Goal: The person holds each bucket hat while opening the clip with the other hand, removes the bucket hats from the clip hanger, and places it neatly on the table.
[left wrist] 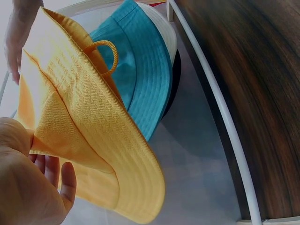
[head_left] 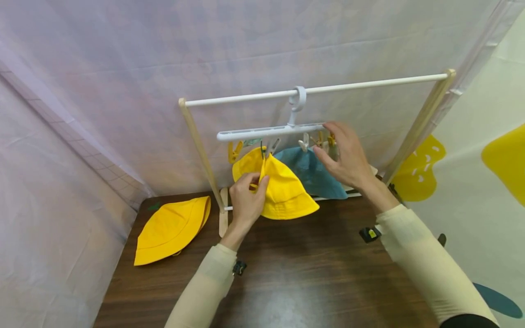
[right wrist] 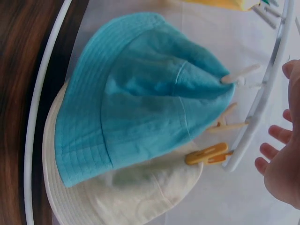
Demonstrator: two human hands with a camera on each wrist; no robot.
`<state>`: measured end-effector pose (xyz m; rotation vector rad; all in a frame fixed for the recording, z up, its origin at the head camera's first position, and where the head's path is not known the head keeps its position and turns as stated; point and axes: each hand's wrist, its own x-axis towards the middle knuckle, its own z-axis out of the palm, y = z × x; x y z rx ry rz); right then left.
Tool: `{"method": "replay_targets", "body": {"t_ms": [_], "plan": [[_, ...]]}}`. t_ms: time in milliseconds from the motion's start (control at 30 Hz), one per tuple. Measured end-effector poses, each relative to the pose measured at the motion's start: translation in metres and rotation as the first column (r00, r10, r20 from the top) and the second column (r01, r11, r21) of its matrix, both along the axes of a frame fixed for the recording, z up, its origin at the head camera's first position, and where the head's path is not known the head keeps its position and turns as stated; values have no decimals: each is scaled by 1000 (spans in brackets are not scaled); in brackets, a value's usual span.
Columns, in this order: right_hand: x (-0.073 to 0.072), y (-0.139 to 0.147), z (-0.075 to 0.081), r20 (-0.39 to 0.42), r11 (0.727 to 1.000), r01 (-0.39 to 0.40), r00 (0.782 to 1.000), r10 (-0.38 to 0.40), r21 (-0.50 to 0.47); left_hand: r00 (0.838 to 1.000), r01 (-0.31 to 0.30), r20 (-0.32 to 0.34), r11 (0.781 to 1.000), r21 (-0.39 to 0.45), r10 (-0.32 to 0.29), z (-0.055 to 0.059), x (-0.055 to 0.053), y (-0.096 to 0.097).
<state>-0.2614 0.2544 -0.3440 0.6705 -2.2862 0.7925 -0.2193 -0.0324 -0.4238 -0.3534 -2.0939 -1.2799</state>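
Observation:
My left hand (head_left: 248, 198) pinches the crown of a yellow bucket hat (head_left: 287, 189) below the white clip hanger (head_left: 266, 133); the hat's orange elastic cord (left wrist: 110, 51) shows in the left wrist view. By the hanger's right end is my right hand (head_left: 346, 155), its fingers spread and holding nothing; whether a fingertip touches the bar I cannot tell. A blue bucket hat (right wrist: 140, 103) hangs from a pale clothespin (right wrist: 241, 74). Beside it, a cream hat (right wrist: 140, 192) hangs from an orange clothespin (right wrist: 206, 153).
A second yellow hat (head_left: 172, 230) lies on the dark wood table (head_left: 295, 273) at left. The hanger's hook (head_left: 301, 98) sits over the white rod (head_left: 369, 85) of a wooden-legged rack (head_left: 201, 155). A yellow clothespin (head_left: 234, 152) hangs at the hanger's left end. White curtain (head_left: 123, 91) stands behind.

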Motion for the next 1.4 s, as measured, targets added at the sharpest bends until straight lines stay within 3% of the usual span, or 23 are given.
{"method": "replay_targets", "body": {"t_ms": [300, 700, 1100, 1400], "plan": [[17, -16, -5, -74, 997, -72, 995, 72, 10, 1000, -4, -26, 1000, -10, 4, -2, 0, 1], [28, -37, -9, -72, 994, -107, 992, 107, 1, 999, -4, -39, 1000, -15, 3, -3, -1, 2], [33, -58, -10, 22, 997, -74, 997, 74, -10, 999, -16, -51, 1000, -16, 15, -5, -3, 3], [31, -71, -10, 29, 996, -71, 997, 73, -62, 999, -12, -43, 1000, -14, 12, -5, -4, 5]]}}
